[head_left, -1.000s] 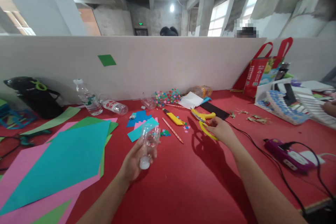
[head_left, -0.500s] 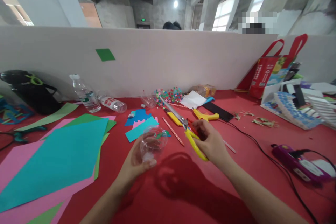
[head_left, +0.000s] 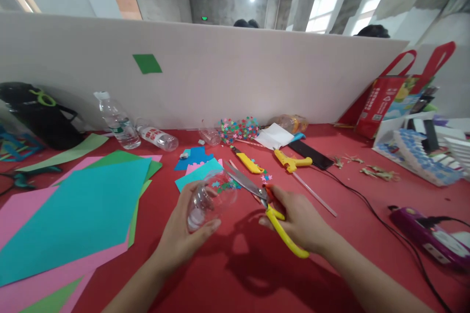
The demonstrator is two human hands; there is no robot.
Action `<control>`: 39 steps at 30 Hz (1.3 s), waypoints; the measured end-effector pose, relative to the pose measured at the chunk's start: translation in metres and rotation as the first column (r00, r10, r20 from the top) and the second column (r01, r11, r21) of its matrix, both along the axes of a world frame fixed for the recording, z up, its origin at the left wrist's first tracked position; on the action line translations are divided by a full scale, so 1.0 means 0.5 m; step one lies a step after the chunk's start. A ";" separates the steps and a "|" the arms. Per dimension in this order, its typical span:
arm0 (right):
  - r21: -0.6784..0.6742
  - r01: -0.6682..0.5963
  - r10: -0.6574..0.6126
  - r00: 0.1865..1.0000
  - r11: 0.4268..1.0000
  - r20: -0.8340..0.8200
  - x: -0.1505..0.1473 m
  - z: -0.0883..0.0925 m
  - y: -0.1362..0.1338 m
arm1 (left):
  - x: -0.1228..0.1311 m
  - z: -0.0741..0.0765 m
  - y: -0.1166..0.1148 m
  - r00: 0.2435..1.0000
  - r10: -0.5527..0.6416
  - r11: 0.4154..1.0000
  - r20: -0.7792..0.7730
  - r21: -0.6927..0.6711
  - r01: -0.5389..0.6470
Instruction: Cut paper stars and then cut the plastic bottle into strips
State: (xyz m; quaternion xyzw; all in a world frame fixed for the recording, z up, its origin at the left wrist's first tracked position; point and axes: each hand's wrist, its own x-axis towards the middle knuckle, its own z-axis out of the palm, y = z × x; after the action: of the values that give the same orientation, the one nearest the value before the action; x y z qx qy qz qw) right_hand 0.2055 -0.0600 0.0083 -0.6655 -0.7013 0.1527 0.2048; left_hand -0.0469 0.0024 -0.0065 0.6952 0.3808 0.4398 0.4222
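My left hand (head_left: 179, 229) curls around a clear, round piece of plastic bottle (head_left: 198, 208), its open rim tilted up and to the right. My right hand (head_left: 303, 220) grips a pair of scissors (head_left: 285, 238) with yellow and red handles. The metal blades point up and left towards the rim of the plastic; I cannot tell whether they touch it. Behind the clear plastic lie small star-shaped sequins and a light blue paper piece (head_left: 196, 176). Just beyond the blades rests a yellow utility knife (head_left: 250, 162).
Coloured paper sheets (head_left: 81, 205) cover the left side. At the back are plastic bottles (head_left: 119, 129), a pile of star sequins (head_left: 238, 129) and a black phone (head_left: 311, 154). A yellow glue gun (head_left: 292, 160) and a purple power strip (head_left: 428, 234) are on the right.
My right hand has brought the scissors lower, and the blades have come down towards the plastic's rim. The plastic piece has tipped further to the right in my left hand.
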 end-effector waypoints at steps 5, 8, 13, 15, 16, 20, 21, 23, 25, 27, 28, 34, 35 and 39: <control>-0.054 -0.044 0.052 0.989 0.998 0.142 -0.004 0.001 -0.004 | -0.009 0.001 0.001 0.990 -0.053 0.999 0.132 -0.005 0.054; -0.081 -0.043 0.054 0.989 0.996 0.135 -0.009 -0.003 -0.005 | -0.019 0.001 0.006 0.995 -0.038 0.999 0.089 0.034 0.035; -0.089 -0.054 0.068 0.983 0.995 0.172 -0.006 -0.004 -0.005 | -0.032 0.004 0.013 0.997 -0.077 0.995 0.009 0.059 0.077; -0.097 -0.051 0.070 0.976 0.994 0.206 -0.004 -0.003 -0.004 | -0.035 0.005 0.015 0.994 -0.107 0.993 -0.006 0.040 0.107; -0.105 -0.052 0.074 0.973 0.993 0.219 -0.004 -0.003 -0.004 | -0.035 0.006 0.016 0.993 -0.119 0.992 -0.014 0.036 0.119; -0.131 -0.065 0.094 0.968 0.989 0.233 -0.003 -0.005 -0.005 | -0.034 0.011 0.018 0.992 -0.124 0.991 -0.030 0.038 0.125; -0.136 -0.065 0.097 0.966 0.989 0.240 -0.002 -0.006 -0.005 | -0.033 0.012 0.018 0.991 -0.128 0.991 -0.028 0.028 0.129; -0.142 -0.066 0.100 0.963 0.988 0.249 -0.001 -0.007 -0.006 | -0.031 0.014 0.017 0.990 -0.139 0.990 -0.010 -0.001 0.139; -0.145 -0.075 0.109 0.964 0.987 0.241 -0.001 -0.008 -0.007 | -0.029 0.016 0.017 0.989 -0.149 0.988 0.013 -0.031 0.149; -0.145 -0.076 0.109 0.967 0.986 0.229 -0.002 -0.007 -0.007 | -0.029 0.018 0.016 0.988 -0.153 0.987 0.025 -0.043 0.154; -0.146 -0.072 0.105 0.968 0.987 0.229 -0.002 -0.007 -0.007 | -0.029 0.019 0.016 0.988 -0.155 0.987 0.028 -0.044 0.156; -0.139 -0.100 0.130 0.965 0.985 0.228 -0.001 -0.022 -0.005 | -0.035 0.018 0.019 0.981 -0.181 0.980 0.069 -0.072 0.185; -0.133 -0.107 0.135 0.964 0.985 0.231 0.000 -0.026 -0.005 | -0.036 0.019 0.020 0.980 -0.184 0.978 0.077 -0.084 0.191; -0.138 -0.101 0.136 0.953 0.985 0.272 -0.003 -0.029 0.000 | -0.042 0.027 0.025 0.971 -0.222 0.962 0.086 -0.143 0.232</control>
State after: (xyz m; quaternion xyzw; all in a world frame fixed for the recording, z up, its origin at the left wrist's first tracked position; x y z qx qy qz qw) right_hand 0.2041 -0.0600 -0.0061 -0.6485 -0.7511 0.1117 0.0526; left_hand -0.0680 0.0150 0.0068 0.6844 0.3162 0.3818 0.5347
